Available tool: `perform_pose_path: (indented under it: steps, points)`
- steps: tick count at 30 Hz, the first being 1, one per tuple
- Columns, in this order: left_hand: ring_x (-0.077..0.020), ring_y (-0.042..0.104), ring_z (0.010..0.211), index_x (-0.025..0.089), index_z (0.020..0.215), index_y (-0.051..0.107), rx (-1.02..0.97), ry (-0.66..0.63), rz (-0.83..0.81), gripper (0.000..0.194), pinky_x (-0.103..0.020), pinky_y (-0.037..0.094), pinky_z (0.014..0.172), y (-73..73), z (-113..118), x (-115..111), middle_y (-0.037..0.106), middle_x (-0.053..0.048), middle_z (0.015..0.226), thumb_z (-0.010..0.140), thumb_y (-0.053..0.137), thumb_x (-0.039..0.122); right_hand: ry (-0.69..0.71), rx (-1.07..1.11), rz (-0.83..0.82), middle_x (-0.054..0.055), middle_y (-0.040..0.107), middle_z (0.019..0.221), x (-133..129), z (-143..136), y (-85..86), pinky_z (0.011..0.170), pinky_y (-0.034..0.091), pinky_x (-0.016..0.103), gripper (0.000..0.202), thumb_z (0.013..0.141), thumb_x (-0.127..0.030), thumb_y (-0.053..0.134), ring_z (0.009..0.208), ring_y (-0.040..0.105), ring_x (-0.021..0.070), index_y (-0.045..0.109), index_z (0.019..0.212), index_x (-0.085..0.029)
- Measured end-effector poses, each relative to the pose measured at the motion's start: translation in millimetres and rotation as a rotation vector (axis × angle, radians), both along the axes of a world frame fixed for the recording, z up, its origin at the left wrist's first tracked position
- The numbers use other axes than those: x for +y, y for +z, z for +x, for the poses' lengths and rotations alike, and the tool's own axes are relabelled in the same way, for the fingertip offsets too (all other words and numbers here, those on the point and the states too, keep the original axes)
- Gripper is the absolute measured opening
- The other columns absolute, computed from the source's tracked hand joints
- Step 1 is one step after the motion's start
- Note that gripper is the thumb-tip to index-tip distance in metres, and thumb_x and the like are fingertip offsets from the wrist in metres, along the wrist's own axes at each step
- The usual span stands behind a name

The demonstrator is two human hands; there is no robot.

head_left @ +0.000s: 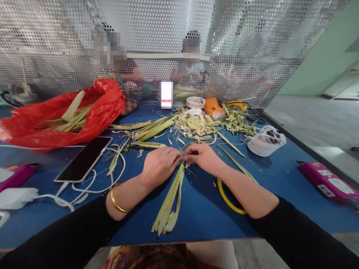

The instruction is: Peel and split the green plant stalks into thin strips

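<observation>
Leaf-strip bundle (169, 203), pale green, at centre on the near part of the blue desk (207, 216); loose ends fan toward the near edge, narrow end points far. Left hand (159, 164) and right hand (203, 157) meet at that narrow end, the grip of each pinching it between fingertips. Fine thread (192, 172) seems to trail just right of there, though the fingers hide most of the spot. Gold bangle (113, 198) on left wrist; yellow ring (226, 202) partly under right forearm. Beyond the hands, heap of pale scraps (193, 125). Left: phone (84, 158) near a red bag (105, 108) (open, more strips inside). Right: white string roll (260, 145), then purple case (325, 177). Far side: perforated screen (157, 22), two people (187, 73) behind it.
</observation>
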State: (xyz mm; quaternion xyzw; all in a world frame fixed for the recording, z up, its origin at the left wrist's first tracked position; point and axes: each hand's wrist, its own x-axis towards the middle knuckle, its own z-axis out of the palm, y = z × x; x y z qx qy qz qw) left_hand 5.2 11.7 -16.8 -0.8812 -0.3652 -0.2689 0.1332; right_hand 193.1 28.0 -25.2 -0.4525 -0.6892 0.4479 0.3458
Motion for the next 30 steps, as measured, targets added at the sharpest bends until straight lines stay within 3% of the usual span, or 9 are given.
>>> perform_pose_path:
  steps: [6, 9, 14, 17, 21, 26, 30]
  points:
    - [-0.0142, 0.058, 0.066, 0.019, 0.077, 0.060, -0.012, 0.014, 0.003, 0.024, -0.027, 0.036, 0.061, 1.4, 0, 0, 0.064, 0.000, 0.070, 0.093, 0.044, 0.026, -0.060, 0.155, -0.184, -0.004, 0.058, 0.055, -4, -3, 8.5, 0.056, 0.046, 0.023, 0.014, 0.068, -0.028, 0.068, 0.053, 0.056, 0.0102, 0.061, 0.065, -0.017]
    - [-0.0144, 0.058, 0.065, 0.019, 0.077, 0.060, -0.015, 0.025, 0.016, 0.024, -0.027, 0.037, 0.061, 2.0, 0, -1, 0.064, -0.001, 0.069, 0.093, 0.044, 0.026, -0.088, 0.142, -0.197, -0.004, 0.057, 0.057, -5, -4, 10.5, 0.057, 0.047, 0.023, 0.013, 0.072, -0.027, 0.065, 0.055, 0.058, 0.0102, 0.059, 0.067, -0.017]
    - [-0.0148, 0.058, 0.067, 0.019, 0.077, 0.061, 0.023, 0.035, 0.049, 0.026, -0.027, 0.038, 0.062, 3.2, 0, 0, 0.064, -0.001, 0.070, 0.094, 0.042, 0.025, -0.029, 0.092, -0.044, -0.003, 0.057, 0.064, -2, -4, 8.3, 0.060, 0.047, 0.024, 0.003, 0.078, -0.020, 0.059, 0.058, 0.058, 0.0110, 0.060, 0.076, -0.017]
    - [-0.0146, 0.058, 0.066, 0.018, 0.076, 0.062, 0.061, 0.016, 0.091, 0.028, -0.027, 0.038, 0.062, 3.8, 0, 0, 0.065, -0.002, 0.069, 0.094, 0.041, 0.023, 0.006, 0.016, 0.087, 0.000, 0.061, 0.077, -1, -3, 6.7, 0.066, 0.048, 0.026, 0.017, 0.075, -0.013, 0.060, 0.069, 0.059, 0.0131, 0.066, 0.090, -0.019]
    - [-0.0148, 0.059, 0.065, 0.018, 0.075, 0.063, 0.041, 0.012, 0.080, 0.029, -0.027, 0.039, 0.062, 3.4, 1, 0, 0.066, -0.002, 0.068, 0.093, 0.042, 0.023, 0.015, -0.145, 0.235, 0.001, 0.060, 0.078, 0, 0, 5.6, 0.067, 0.044, 0.026, 0.009, 0.076, -0.012, 0.063, 0.071, 0.057, 0.0132, 0.069, 0.079, -0.018]
    - [-0.0145, 0.062, 0.069, 0.020, 0.079, 0.068, -0.093, 0.021, -0.122, 0.019, -0.025, 0.039, 0.062, 4.0, -3, 2, 0.070, -0.001, 0.073, 0.089, 0.052, 0.026, -0.021, -0.290, 0.308, -0.001, 0.054, 0.069, -1, 2, 13.2, 0.064, 0.039, 0.025, 0.012, 0.079, -0.012, 0.063, 0.067, 0.051, 0.0125, 0.063, 0.068, -0.016]
    - [-0.0151, 0.063, 0.070, 0.024, 0.076, 0.071, -0.152, 0.150, -0.408, 0.010, -0.025, 0.038, 0.060, 13.0, -10, 9, 0.072, 0.001, 0.075, 0.080, 0.062, 0.026, 0.046, -0.467, 0.273, -0.002, 0.053, 0.065, 0, 7, 21.8, 0.063, 0.035, 0.025, 0.016, 0.074, -0.005, 0.065, 0.066, 0.049, 0.0127, 0.062, 0.063, -0.016]
